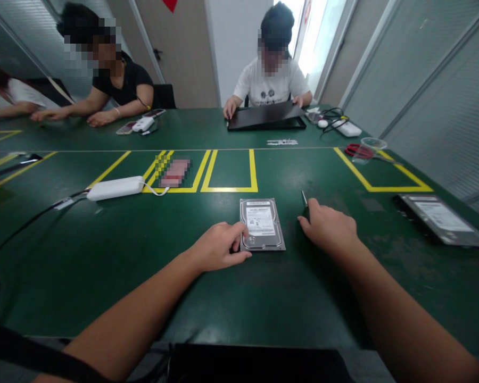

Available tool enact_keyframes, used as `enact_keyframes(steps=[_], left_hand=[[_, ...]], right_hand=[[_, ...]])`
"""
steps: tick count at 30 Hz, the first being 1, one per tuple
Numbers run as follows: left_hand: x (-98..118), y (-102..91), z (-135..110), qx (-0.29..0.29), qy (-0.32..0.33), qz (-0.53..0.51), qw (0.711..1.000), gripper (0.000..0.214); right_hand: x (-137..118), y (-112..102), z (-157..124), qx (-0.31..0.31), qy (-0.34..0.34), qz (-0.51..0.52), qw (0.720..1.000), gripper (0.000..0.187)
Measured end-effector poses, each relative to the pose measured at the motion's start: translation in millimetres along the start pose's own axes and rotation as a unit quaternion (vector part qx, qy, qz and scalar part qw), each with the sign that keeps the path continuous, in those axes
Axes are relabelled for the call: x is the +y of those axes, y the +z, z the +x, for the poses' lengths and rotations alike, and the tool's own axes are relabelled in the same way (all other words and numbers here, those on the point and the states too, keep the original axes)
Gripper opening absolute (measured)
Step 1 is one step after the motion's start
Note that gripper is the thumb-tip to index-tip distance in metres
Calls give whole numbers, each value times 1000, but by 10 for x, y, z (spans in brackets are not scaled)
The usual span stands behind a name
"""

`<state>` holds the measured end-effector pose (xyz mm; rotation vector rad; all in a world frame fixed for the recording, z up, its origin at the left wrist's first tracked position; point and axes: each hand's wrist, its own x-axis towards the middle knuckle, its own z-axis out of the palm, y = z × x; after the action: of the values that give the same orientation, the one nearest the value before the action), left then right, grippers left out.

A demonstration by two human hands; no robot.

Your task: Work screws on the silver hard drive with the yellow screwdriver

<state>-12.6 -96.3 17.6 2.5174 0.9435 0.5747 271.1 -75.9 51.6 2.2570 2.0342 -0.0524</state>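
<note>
A silver hard drive (261, 221) with a white label lies flat on the green table, label side up. My left hand (221, 244) is at its lower left edge, with the index fingertip on the drive's face and the thumb by the near corner; the other fingers are curled. To the right of the drive, my right hand (329, 223) is closed around what looks like a screwdriver (304, 199). Its thin metal shaft points away from me, apart from the drive, and most of the handle is hidden in the fingers.
A second hard drive (443, 219) lies at the right. A white power bank (115, 188) with cables and a pink phone (175, 173) are at the left. Yellow tape (229, 189) marks the table. Across it, a person (269, 80) handles a dark flat panel (267, 116).
</note>
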Motion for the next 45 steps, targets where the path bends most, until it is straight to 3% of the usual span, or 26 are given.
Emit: enact_keyframes(steps=[9, 14, 17, 21, 24, 26, 30, 32, 34, 39, 45], left_hand=[[-37, 28, -11, 8, 9, 3, 1000, 34], [-39, 35, -13, 15, 8, 3, 1000, 34], [-40, 36, -13, 19, 12, 3, 1000, 33], [-55, 45, -11, 23, 18, 5, 1000, 32], [-63, 50, -10, 20, 18, 6, 1000, 32], [-62, 49, -9, 19, 16, 5, 1000, 32], [-58, 43, -3, 19, 14, 4, 1000, 32], [-58, 42, 1, 18, 12, 3, 1000, 32], [-59, 44, 3, 19, 11, 1, 1000, 32], [-61, 45, 4, 23, 9, -5, 1000, 33], [-61, 33, 18, 18, 0, -6, 1000, 33]], right_hand=[[-33, -38, -51, -9, 5, -5, 1000, 33], [-10, -84, -66, 77, 14, 30, 997, 33], [55, -86, -27, 170, -11, 85, 982, 33], [143, -96, 34, 302, -80, 210, 926, 26], [145, -137, 37, 336, -91, 327, 879, 26], [107, -174, 22, 327, -91, 433, 835, 29], [-16, -263, -19, 270, -107, 627, 722, 34], [-72, -317, -46, 252, -123, 671, 686, 32], [-120, -386, -84, 239, -145, 690, 668, 25], [-266, -647, -236, 215, -196, 680, 673, 21], [-479, -961, -410, 243, -289, 543, 750, 17]])
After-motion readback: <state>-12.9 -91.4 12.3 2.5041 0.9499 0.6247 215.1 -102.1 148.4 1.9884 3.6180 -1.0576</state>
